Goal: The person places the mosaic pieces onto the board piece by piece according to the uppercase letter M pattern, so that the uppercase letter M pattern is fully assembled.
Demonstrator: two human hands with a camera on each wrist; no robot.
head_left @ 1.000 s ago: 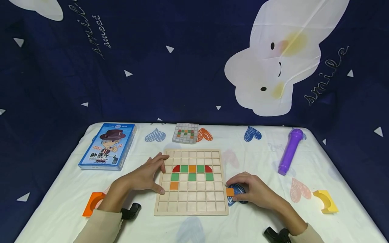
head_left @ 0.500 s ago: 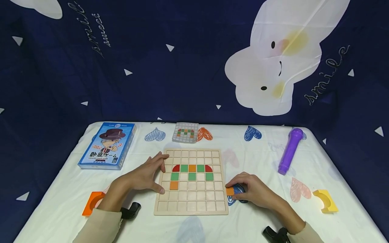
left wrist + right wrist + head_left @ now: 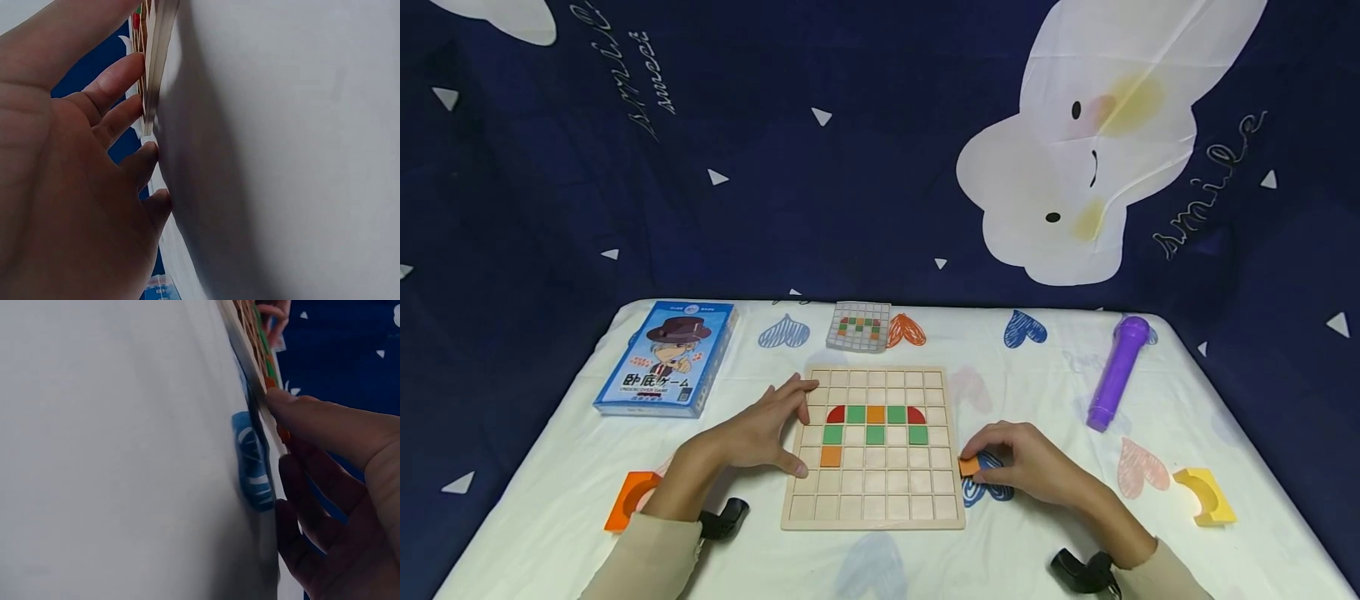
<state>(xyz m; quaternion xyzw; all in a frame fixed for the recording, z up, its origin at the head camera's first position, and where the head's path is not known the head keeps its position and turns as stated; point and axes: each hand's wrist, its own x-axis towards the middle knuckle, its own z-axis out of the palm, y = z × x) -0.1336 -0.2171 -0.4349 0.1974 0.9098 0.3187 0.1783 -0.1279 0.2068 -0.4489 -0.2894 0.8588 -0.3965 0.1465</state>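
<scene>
A pale wooden grid board [image 3: 872, 507] lies in the middle of the table. Red, green and orange tiles fill some of its cells, among them an orange square [image 3: 831, 456] at the left. My left hand [image 3: 752, 433] rests at the board's left edge, thumb and fingertips touching the rim and fingers spread fairly straight; the left wrist view shows its palm [image 3: 75, 187] beside that edge. Just off the board's right edge, my right hand [image 3: 1026, 467] pinches a small orange square tile [image 3: 969, 467] between thumb and fingers. In the right wrist view the thumb [image 3: 325, 422] partly covers the tile.
A pattern card [image 3: 859, 327] with a similar coloured layout lies behind the board. The blue game box [image 3: 666, 358] is at back left, a purple tube [image 3: 1117, 375] at back right. Arched blocks, orange [image 3: 628, 502] and yellow [image 3: 1206, 497], lie at the two sides.
My right hand has shifted slightly forward with the orange tile, which now sits a little more tilted beside the board's edge. The left hand and board stay put.
</scene>
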